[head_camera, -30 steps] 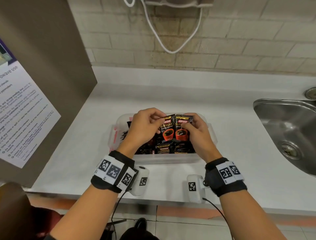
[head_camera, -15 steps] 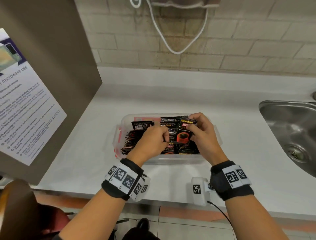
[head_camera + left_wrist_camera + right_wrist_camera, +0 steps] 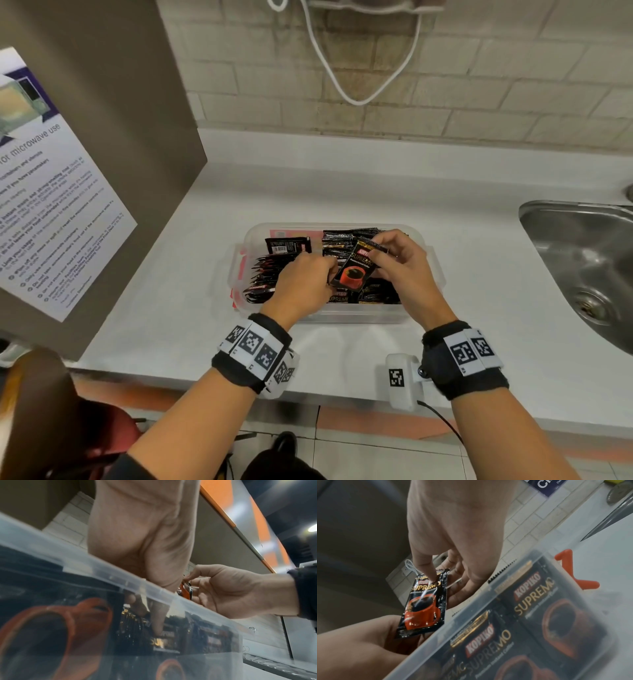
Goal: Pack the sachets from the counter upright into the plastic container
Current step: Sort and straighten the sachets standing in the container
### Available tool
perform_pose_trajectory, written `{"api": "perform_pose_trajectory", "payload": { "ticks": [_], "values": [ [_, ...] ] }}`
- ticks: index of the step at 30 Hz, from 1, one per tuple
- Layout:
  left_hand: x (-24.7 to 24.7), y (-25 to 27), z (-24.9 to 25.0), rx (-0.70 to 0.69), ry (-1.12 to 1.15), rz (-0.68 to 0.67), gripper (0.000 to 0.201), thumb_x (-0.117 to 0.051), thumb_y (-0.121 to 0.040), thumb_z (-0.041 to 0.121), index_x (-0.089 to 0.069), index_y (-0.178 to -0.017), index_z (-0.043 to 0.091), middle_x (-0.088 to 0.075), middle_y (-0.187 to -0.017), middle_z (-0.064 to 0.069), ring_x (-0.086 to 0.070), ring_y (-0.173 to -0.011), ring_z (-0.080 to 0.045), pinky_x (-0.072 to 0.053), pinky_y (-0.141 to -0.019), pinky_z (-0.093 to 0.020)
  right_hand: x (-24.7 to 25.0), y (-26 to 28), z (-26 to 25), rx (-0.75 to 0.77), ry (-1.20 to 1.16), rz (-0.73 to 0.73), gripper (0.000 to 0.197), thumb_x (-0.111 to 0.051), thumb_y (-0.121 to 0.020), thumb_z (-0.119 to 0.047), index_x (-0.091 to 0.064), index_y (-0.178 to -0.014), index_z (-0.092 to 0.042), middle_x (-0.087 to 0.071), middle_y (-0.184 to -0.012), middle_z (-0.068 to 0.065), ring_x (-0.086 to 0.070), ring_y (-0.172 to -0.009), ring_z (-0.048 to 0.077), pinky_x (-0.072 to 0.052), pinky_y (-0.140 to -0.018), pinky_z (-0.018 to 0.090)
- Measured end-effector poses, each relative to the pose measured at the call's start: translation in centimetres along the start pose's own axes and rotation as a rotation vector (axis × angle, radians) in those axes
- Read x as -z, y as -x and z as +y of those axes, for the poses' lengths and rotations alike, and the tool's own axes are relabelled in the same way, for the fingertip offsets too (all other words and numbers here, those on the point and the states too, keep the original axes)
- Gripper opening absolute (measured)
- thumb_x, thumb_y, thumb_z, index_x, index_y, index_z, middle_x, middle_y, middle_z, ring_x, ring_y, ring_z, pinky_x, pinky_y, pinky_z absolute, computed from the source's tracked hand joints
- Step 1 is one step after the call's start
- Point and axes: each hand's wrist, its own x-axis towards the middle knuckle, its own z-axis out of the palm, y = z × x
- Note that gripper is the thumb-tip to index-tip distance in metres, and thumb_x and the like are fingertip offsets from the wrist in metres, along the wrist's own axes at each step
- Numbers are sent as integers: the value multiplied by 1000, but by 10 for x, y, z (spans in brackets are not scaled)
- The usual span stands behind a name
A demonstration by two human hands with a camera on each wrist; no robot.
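one sachet (image 3: 356,270) between both grips

The sachet (image 3: 423,601) pinched at its top by the right hand (image 3: 453,534) reads "KOPIKO" in white on a red band, then "SUPREMO" in gold letters above a picture of a red cup; the smaller line beneath is too fine to read. The packed sachets (image 3: 530,615) seen through the container (image 3: 488,592) wall carry the same "KOPIKO SUPREMO" print. A poster (image 3: 51,192) on the brown panel (image 3: 130,102) at the left bears a heading ending in "microwave use"; its bulleted lines are too small to read. A blue sign (image 3: 544,485) on the tiled wall shows only the white letters "Cl".
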Motion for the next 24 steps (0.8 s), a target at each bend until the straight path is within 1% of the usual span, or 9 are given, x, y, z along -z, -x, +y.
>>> {"api": "perform_pose_trajectory", "payload": {
  "ticks": [5,7,9,12,15,18,21,22,24],
  "values": [
    [14,-1,-3,-33,52,-110,31,-82,-79,27,-52,-87,23,-54,-81,6,-51,-80,-18,-35,-62,-31,1,0,-3,-4,20,6,15,-60,-95,2,-59,-100,-12,-71,-107,13,-71,-91,28,-59,-77,47],
    [22,-1,-6,-49,87,-142,36,-85,-76,28,-55,-94,22,-50,-80,10,-47,-77,-14,-32,-59,-29,2,0,-4,-4,18,5,15,-60,-95,1,-59,-100,-13,-71,-108,15,-72,-93,29,-59,-78,49],
    [31,-1,-7,-62,131,-167,45,-87,-73,31,-56,-105,25,-50,-86,9,-47,-79,-12,-37,-62,-28,2,-1,-5,-6,25,10,14,-61,-95,0,-59,-100,-13,-71,-107,14,-72,-93,31,-58,-78,50],
    [47,-1,-4,-77,277,-159,48,-85,-75,34,-55,-112,30,-57,-94,5,-53,-79,-11,-48,-73,-34,0,-2,-6,-4,8,10,14,-62,-95,0,-60,-98,-13,-73,-100,12,-73,-89,30,-60,-73,40],
    [55,-2,-1,-82,429,-142,33,-82,-81,28,-59,-105,33,-62,-94,8,-56,-74,-11,-52,-74,-36,-2,-4,-8,-5,-36,11,16,-63,-94,1,-62,-94,-14,-73,-88,5,-72,-85,24,-61,-71,31],
    [55,-3,-2,-72,497,-91,18,-78,-86,24,-68,-100,26,-70,-96,7,-65,-85,-18,-54,-80,-39,-2,-5,-10,-14,-64,18,17,-62,-94,2,-62,-92,-15,-72,-82,2,-69,-80,20,-59,-68,28],
    [52,-3,-3,-59,619,36,10,-76,-87,21,-73,-97,22,-73,-91,4,-67,-86,-19,-55,-83,-42,2,-5,-11,-19,-52,32,16,-62,-93,4,-59,-95,-11,-70,-77,3,-64,-73,16,-55,-65,28],
    [51,-3,-4,-44,672,90,10,-77,-87,21,-74,-97,21,-73,-90,1,-66,-86,-21,-54,-84,-41,3,-4,-11,-13,-24,30,17,-63,-92,5,-58,-97,-11,-67,-75,6,-62,-71,16,-53,-65,27],
    [50,-4,-5,-20,762,177,10,-77,-87,23,-76,-96,21,-73,-89,-2,-66,-87,-22,-53,-84,-39,3,-2,-11,-2,28,-3,23,-66,-91,4,-57,-105,-11,-62,-75,20,-61,-70,18,-52,-66,24]
  ]
}}
